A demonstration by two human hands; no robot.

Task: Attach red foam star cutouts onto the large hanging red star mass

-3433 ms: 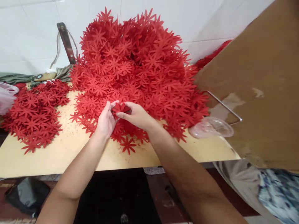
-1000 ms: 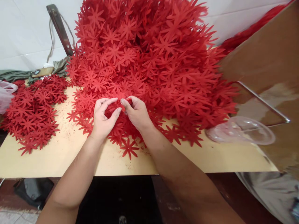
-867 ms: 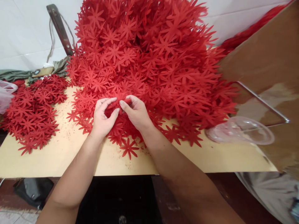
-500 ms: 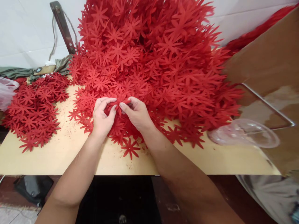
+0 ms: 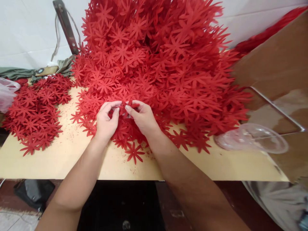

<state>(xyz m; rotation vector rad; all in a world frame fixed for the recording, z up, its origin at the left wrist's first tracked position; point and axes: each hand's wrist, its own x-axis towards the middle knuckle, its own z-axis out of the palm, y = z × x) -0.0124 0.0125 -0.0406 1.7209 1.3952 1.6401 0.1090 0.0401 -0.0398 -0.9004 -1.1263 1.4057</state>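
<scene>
Red flower point(image 5: 124, 108) half-hidden between fingers point(image 5: 113, 104)

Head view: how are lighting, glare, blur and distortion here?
Head view: even, soft light; both hands and the big heap of red flower-shaped cutouts are sharp; faint sheen on the clear plastic lid; the brown cardboard sheet looks stretched toward the right edge.

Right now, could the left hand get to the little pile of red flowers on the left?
Probably yes. The left hand is busy pinching a red flower with the right hand, but only bare table lies between it and the small pile.
</scene>
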